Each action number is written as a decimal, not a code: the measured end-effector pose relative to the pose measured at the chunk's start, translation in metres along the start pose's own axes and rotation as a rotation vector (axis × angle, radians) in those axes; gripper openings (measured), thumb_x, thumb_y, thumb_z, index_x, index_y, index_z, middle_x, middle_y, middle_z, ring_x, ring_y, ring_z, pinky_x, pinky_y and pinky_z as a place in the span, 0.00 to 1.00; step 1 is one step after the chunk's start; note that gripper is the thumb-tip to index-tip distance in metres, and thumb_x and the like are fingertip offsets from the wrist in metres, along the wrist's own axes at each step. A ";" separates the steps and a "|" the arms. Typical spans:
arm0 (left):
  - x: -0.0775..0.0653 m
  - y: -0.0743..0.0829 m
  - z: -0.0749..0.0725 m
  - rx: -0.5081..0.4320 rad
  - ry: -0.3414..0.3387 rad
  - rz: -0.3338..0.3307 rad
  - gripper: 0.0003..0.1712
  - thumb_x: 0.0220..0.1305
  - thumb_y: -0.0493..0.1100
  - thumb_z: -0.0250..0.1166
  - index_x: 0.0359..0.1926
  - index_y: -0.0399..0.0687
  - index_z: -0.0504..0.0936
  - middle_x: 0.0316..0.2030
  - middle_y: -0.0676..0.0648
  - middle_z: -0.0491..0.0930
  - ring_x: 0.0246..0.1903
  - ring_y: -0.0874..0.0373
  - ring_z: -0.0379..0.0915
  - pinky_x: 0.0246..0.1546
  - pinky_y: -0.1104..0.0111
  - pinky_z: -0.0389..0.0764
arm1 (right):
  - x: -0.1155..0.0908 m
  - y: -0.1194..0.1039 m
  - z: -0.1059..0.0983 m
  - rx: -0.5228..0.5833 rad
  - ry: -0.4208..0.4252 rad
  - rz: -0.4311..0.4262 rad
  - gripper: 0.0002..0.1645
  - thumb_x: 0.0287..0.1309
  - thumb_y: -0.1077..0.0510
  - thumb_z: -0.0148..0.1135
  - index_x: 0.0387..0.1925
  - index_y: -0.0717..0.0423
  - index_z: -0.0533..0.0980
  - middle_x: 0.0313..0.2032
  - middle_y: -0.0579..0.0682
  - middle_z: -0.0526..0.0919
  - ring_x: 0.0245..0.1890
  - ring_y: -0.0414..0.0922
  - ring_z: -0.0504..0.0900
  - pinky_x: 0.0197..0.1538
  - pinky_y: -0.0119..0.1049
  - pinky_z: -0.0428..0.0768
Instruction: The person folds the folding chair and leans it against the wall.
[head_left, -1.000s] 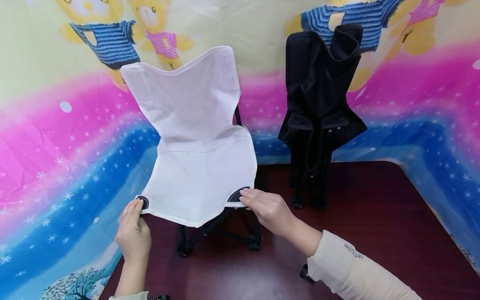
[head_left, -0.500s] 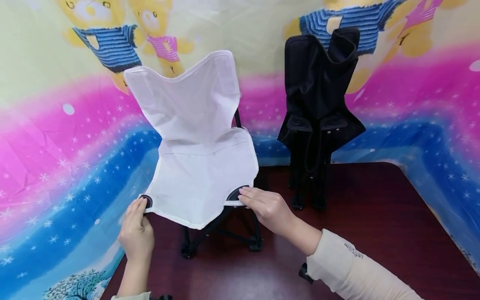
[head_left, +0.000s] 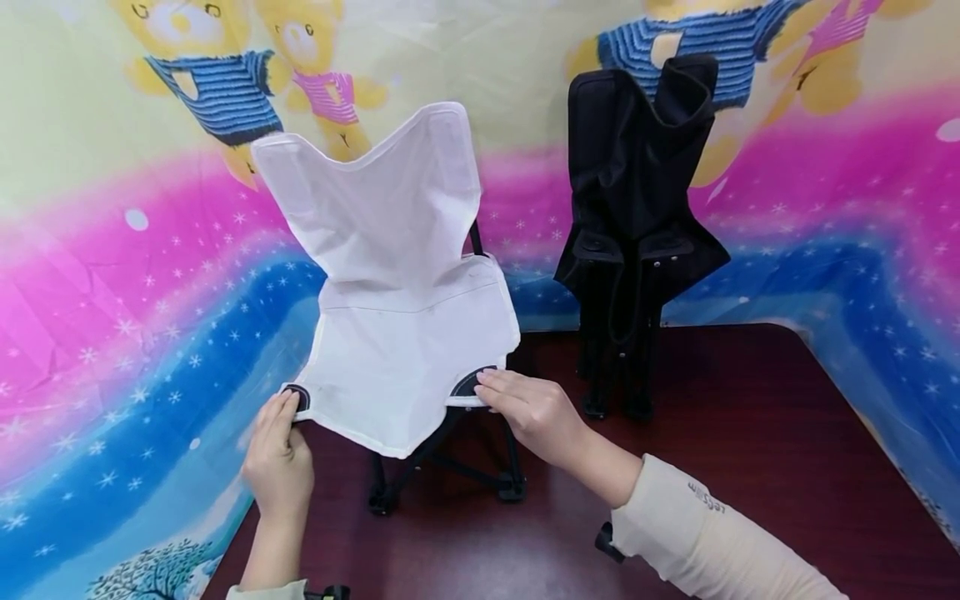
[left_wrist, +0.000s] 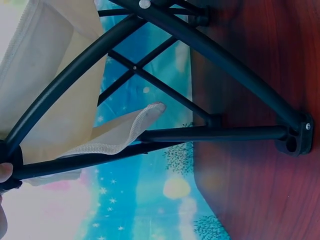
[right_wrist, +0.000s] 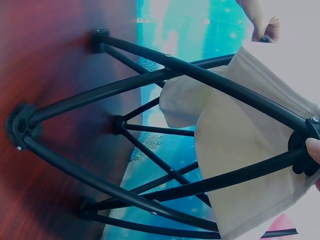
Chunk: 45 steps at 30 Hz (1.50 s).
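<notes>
A white folding chair (head_left: 405,350) with a black tubular frame stands upright with its seat spread. My left hand (head_left: 279,462) grips the seat's left front corner, fingers over the black corner patch (head_left: 302,398). At the opposite front corner my right hand (head_left: 536,412) holds the other black patch (head_left: 465,385), fingertips on top. The left wrist view shows the thumb (left_wrist: 5,172) at the black plastic joint where two frame tubes (left_wrist: 70,167) meet. Likewise in the right wrist view, the thumb (right_wrist: 313,149) presses the corner joint (right_wrist: 299,150) from below. Crossed legs (right_wrist: 165,75) reach down to the table.
A black folding chair (head_left: 637,183), folded narrow, stands upright to the right at the back of the dark red wooden table (head_left: 750,467). Behind both chairs hangs a printed backdrop (head_left: 172,275) with cartoon bears and snowflakes, which also runs along both sides.
My left hand has moved a little to the right with its corner, and the left front foot has shifted the same way. The right hand has shifted slightly left; the seat's front is slightly narrower.
</notes>
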<state>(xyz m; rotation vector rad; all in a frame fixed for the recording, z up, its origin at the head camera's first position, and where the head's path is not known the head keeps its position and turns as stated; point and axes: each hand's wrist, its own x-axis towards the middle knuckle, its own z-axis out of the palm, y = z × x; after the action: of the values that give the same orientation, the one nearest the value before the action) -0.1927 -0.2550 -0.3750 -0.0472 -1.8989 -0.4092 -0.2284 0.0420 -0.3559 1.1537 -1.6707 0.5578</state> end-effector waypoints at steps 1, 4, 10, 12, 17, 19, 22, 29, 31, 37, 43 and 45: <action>0.001 0.001 0.000 -0.001 0.001 0.000 0.18 0.48 0.21 0.51 0.39 0.34 0.80 0.40 0.42 0.78 0.43 0.50 0.72 0.44 0.63 0.71 | 0.000 0.000 0.000 -0.001 0.003 0.000 0.18 0.61 0.64 0.42 0.30 0.64 0.80 0.33 0.56 0.81 0.36 0.45 0.80 0.41 0.35 0.76; 0.002 0.005 0.001 -0.006 0.008 0.002 0.18 0.48 0.21 0.51 0.39 0.34 0.80 0.39 0.42 0.78 0.43 0.49 0.72 0.38 0.55 0.73 | 0.001 0.001 -0.002 -0.005 0.005 0.000 0.19 0.61 0.63 0.42 0.30 0.64 0.80 0.33 0.56 0.81 0.36 0.45 0.80 0.41 0.35 0.76; 0.002 0.008 0.000 -0.009 0.012 -0.007 0.18 0.49 0.21 0.51 0.39 0.34 0.80 0.39 0.42 0.78 0.43 0.50 0.72 0.37 0.57 0.73 | 0.003 0.000 -0.003 0.001 0.003 0.000 0.18 0.61 0.62 0.43 0.30 0.64 0.80 0.34 0.56 0.81 0.36 0.45 0.80 0.41 0.34 0.76; 0.001 0.010 0.000 -0.009 0.014 -0.013 0.18 0.49 0.21 0.51 0.39 0.34 0.80 0.40 0.42 0.78 0.44 0.50 0.72 0.36 0.54 0.73 | 0.004 -0.001 -0.003 0.000 0.000 -0.003 0.18 0.61 0.62 0.43 0.30 0.64 0.80 0.34 0.56 0.81 0.36 0.45 0.80 0.41 0.34 0.76; 0.003 0.013 0.001 -0.020 0.030 -0.003 0.18 0.48 0.21 0.51 0.39 0.34 0.80 0.39 0.42 0.78 0.43 0.49 0.72 0.31 0.50 0.73 | 0.006 0.000 -0.004 -0.007 0.001 -0.004 0.19 0.61 0.61 0.43 0.30 0.63 0.81 0.34 0.56 0.81 0.36 0.45 0.80 0.41 0.34 0.75; 0.003 0.014 0.002 -0.025 0.043 0.004 0.18 0.48 0.21 0.51 0.38 0.34 0.80 0.39 0.43 0.78 0.43 0.49 0.73 0.31 0.50 0.73 | 0.006 0.000 -0.004 -0.009 0.005 -0.005 0.19 0.61 0.62 0.43 0.30 0.63 0.81 0.34 0.56 0.81 0.36 0.45 0.80 0.40 0.34 0.76; 0.004 0.016 0.003 -0.032 0.065 0.011 0.18 0.48 0.21 0.50 0.38 0.34 0.80 0.38 0.43 0.79 0.42 0.49 0.73 0.32 0.51 0.73 | 0.008 0.000 -0.004 -0.012 0.011 -0.008 0.19 0.61 0.62 0.43 0.29 0.63 0.81 0.33 0.56 0.81 0.36 0.45 0.80 0.40 0.34 0.76; 0.007 0.019 0.007 -0.055 0.095 0.013 0.17 0.48 0.21 0.50 0.37 0.34 0.81 0.38 0.43 0.79 0.42 0.49 0.73 0.45 0.69 0.70 | 0.012 0.001 -0.004 0.002 0.015 -0.010 0.18 0.60 0.62 0.45 0.29 0.64 0.81 0.33 0.56 0.81 0.35 0.45 0.80 0.40 0.34 0.76; 0.007 0.020 0.008 -0.064 0.099 0.012 0.18 0.48 0.21 0.50 0.37 0.34 0.81 0.38 0.43 0.79 0.42 0.49 0.73 0.46 0.71 0.69 | 0.013 0.001 -0.004 0.002 0.017 -0.010 0.18 0.60 0.62 0.44 0.29 0.64 0.81 0.33 0.56 0.81 0.35 0.45 0.80 0.40 0.34 0.76; 0.009 0.023 0.009 -0.066 0.103 0.007 0.18 0.48 0.21 0.51 0.37 0.35 0.81 0.38 0.44 0.79 0.42 0.50 0.73 0.33 0.55 0.73 | 0.015 0.001 -0.004 -0.019 0.019 -0.016 0.19 0.61 0.62 0.43 0.29 0.63 0.81 0.33 0.56 0.81 0.35 0.44 0.80 0.40 0.34 0.76; 0.010 0.026 0.008 -0.066 0.071 0.017 0.17 0.48 0.22 0.51 0.38 0.34 0.81 0.38 0.43 0.79 0.42 0.49 0.73 0.31 0.51 0.73 | 0.018 0.001 -0.005 -0.016 0.023 -0.015 0.18 0.61 0.63 0.43 0.30 0.64 0.80 0.33 0.56 0.81 0.35 0.44 0.80 0.40 0.33 0.76; 0.011 0.027 0.008 -0.065 0.061 0.017 0.17 0.49 0.22 0.51 0.38 0.34 0.80 0.39 0.43 0.79 0.42 0.49 0.73 0.31 0.51 0.73 | 0.019 0.001 -0.006 -0.018 0.025 -0.018 0.18 0.61 0.63 0.43 0.30 0.64 0.80 0.33 0.56 0.81 0.35 0.44 0.80 0.40 0.33 0.76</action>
<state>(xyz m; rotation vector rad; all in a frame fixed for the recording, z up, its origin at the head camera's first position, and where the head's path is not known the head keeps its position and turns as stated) -0.1972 -0.2289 -0.3606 -0.0930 -1.8238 -0.4556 -0.2278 0.0386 -0.3364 1.1431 -1.6395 0.5427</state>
